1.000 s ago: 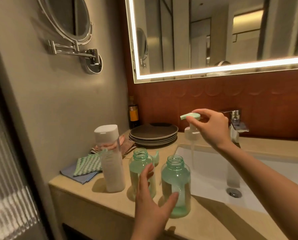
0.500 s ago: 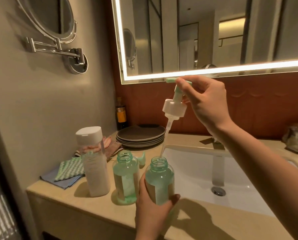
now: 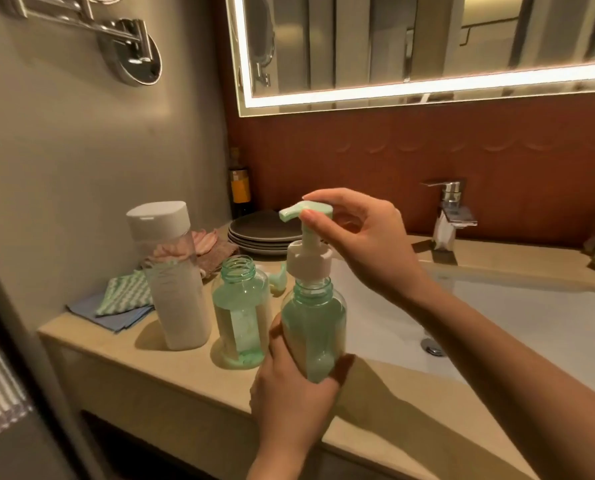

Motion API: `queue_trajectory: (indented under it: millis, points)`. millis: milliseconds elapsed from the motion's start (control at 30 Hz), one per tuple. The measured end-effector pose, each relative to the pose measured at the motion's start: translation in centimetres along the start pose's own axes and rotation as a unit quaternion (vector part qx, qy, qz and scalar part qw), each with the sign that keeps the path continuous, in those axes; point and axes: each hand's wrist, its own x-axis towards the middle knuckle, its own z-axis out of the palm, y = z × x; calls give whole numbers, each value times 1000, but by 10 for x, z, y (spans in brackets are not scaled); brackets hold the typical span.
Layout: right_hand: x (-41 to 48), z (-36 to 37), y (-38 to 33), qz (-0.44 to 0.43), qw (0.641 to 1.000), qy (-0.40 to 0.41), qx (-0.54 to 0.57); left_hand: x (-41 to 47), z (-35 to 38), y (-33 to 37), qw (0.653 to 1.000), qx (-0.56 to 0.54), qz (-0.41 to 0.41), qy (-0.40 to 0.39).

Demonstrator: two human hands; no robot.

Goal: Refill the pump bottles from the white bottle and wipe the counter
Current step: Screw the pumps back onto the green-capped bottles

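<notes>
My left hand comes up from below, fingers and thumb wrapped round the lower body of the green bottle, upright by the sink. My right hand reaches in from the right, wrist bent, fingertips pinching the pump head, collar at the bottle's mouth. The open bottle and white bottle stand left on the counter.

The white bottle stands left of the open bottle on your counter. Your left hand holds a pump bottle right of both. Plates sit behind.
</notes>
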Motion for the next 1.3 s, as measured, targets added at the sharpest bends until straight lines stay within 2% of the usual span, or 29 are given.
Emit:
queue_trajectory:
  millis: [200,367,600,733,800,1000,1133,1300]
  points:
    - [-4,4,4,6,997,-23,74,-1,1,0,1000,11,26,13]
    - [-6,-1,17,20,995,-70,69,-1,1,-3,999,1,45,20]
    - [0,-5,15,29,976,-205,68,-1,3,-3,998,0,48,34]
    - [17,-18,19,82,925,-369,28,-1,2,-2,998,-1,52,33]
    - [19,-22,24,100,900,-422,28,-1,1,-3,998,-3,50,29]
    - [11,-20,36,105,897,-422,75,-1,0,-2,999,0,35,14]
    - [7,-13,35,91,926,-363,55,-1,-1,1,1000,-3,22,11]
    - [-6,14,29,89,939,-330,36,-3,-3,4,1000,-9,2,5]
